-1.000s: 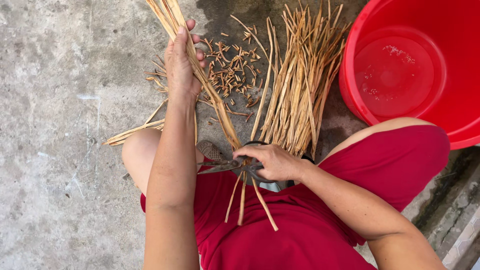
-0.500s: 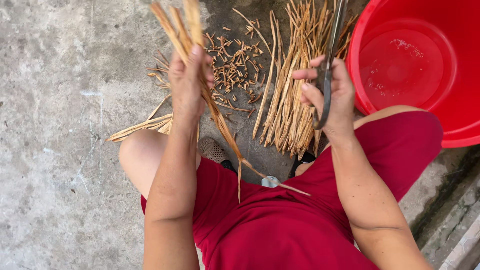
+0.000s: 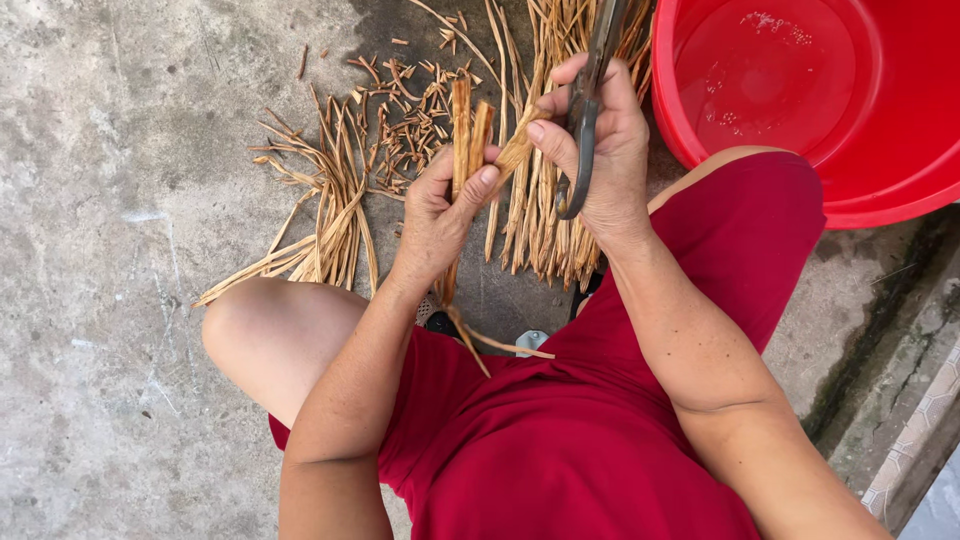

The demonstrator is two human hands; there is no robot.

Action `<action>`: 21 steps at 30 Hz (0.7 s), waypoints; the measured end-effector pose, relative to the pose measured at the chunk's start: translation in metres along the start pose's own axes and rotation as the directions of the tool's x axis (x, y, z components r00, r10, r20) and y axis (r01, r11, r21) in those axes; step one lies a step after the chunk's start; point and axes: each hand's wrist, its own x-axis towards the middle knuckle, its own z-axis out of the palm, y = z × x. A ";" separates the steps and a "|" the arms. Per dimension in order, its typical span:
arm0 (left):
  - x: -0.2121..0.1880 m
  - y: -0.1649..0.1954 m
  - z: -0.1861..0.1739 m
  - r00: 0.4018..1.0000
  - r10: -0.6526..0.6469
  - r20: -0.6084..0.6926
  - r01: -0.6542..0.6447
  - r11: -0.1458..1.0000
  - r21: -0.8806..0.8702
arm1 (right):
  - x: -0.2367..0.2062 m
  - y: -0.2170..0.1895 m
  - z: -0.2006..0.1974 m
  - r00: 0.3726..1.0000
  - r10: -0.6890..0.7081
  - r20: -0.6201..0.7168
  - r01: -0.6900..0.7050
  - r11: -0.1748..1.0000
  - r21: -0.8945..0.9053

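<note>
We note the left hand (image 3: pixel 437 215) at the centre of the frame, thumb and fingers closed around a small bunch of dried tan strips (image 3: pixel 464 130); the bunch stands near upright in the picture, its long axis running from the upper centre down past the wrist, where loose ends trail over the red garment (image 3: pixel 560 450). The right hand (image 3: pixel 600 150) sits just right of it, touching — its thumb and forefinger pinch the tip of one strip (image 3: pixel 517 150) that leans off to the right from the bunch, while the remaining fingers curl around dark metal scissors (image 3: pixel 588 105) held with the blades pointing to the top edge; whether the blades are parted we cannot tell. So the bunch lies between the two hands, the left bearing it, the right nearer the splayed strip. Beyond the hands — a row of long strips (image 3: pixel 545 235) on the concrete floor (image 3: pixel 110 130), short offcuts (image 3: pixel 410 110) upper centre, another loose sheaf (image 3: pixel 325 215) to the left, and a red plastic basin (image 3: pixel 880 110) upper right.
</note>
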 end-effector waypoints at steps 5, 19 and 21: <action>0.003 0.007 -0.004 0.991 0.121 -0.050 -0.104 0.958 0.267 | -0.001 0.003 -0.004 0.998 -0.024 0.051 0.028 0.997 -0.074; 0.014 0.003 -0.012 0.952 -0.042 -0.303 0.011 0.995 -0.101 | -0.003 0.015 0.004 0.968 0.103 0.230 -0.053 0.975 -0.214; 0.016 0.004 -0.015 0.949 -0.024 -0.315 -0.025 0.988 -0.153 | -0.008 0.017 0.009 0.955 0.144 0.258 -0.053 0.942 -0.330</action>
